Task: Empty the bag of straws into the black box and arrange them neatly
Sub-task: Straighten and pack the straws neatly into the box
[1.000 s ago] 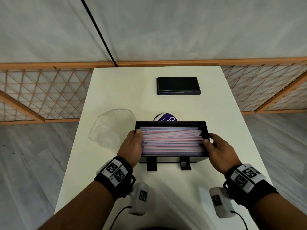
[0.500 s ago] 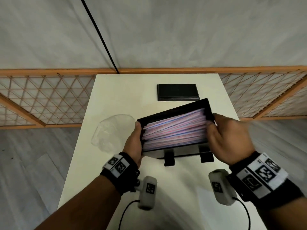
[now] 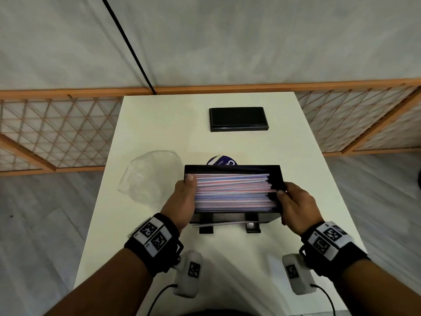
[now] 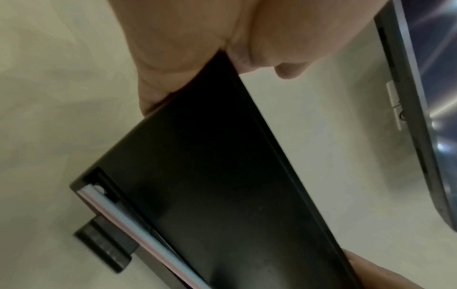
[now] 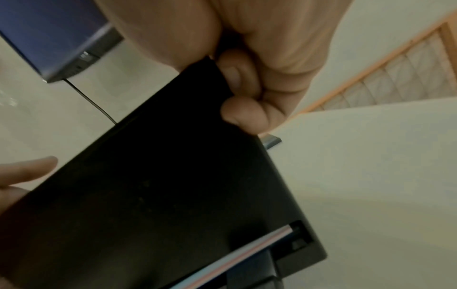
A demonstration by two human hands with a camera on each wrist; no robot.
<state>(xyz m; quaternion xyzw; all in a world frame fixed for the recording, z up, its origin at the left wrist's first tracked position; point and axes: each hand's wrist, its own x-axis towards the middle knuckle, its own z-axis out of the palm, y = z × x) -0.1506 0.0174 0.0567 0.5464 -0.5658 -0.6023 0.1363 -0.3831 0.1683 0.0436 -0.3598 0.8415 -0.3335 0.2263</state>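
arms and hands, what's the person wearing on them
Both forearms are bare, no sleeves. The left hand and right hand wear no gloves. Each wrist has a black band with white square-code tags, and a white camera pod with its own code tag and a thin black cable hangs below it.

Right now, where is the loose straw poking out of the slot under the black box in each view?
Head: the straw lies across the slot below the black box, centre frame.
Left wrist: the straw runs diagonally at lower left along the box's underside.
Right wrist: it shows at lower right.
Shared landmark: the box's black foot.
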